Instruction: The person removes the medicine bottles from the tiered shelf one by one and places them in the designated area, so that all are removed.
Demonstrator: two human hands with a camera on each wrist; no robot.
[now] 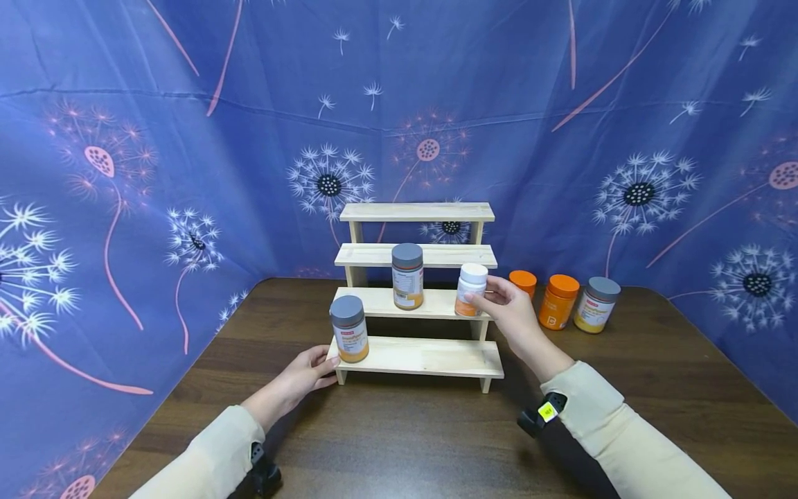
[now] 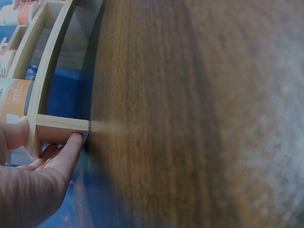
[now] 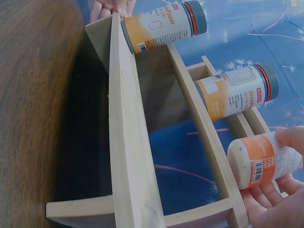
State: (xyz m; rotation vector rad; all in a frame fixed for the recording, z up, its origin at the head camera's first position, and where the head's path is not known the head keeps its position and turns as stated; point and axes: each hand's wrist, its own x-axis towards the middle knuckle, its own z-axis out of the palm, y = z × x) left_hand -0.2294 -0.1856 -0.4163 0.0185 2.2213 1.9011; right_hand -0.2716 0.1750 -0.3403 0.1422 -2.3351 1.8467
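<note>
A four-tier wooden display stand (image 1: 430, 356) stands on the table. My left hand (image 1: 307, 376) grips the left end of its lowest tier, the thumb above and the fingers at the leg (image 2: 64, 128). Next to that thumb, a grey-lidded supplement jar (image 1: 350, 330) stands on the lowest tier. Another grey-lidded jar (image 1: 408, 277) is on the second tier, near its middle. At the right end of this tier, my right hand (image 1: 512, 312) holds a white pill bottle (image 1: 472, 290) with an orange label between thumb and fingers. Whether its base (image 3: 237, 164) touches the board I cannot tell.
On the table right of the stand are two orange jars, one partly hidden (image 1: 522, 281) behind my right hand and one in full view (image 1: 559, 302), then a grey-lidded jar (image 1: 597, 305). A blue dandelion-print cloth (image 1: 530, 173) hangs behind the brown table (image 1: 399, 436).
</note>
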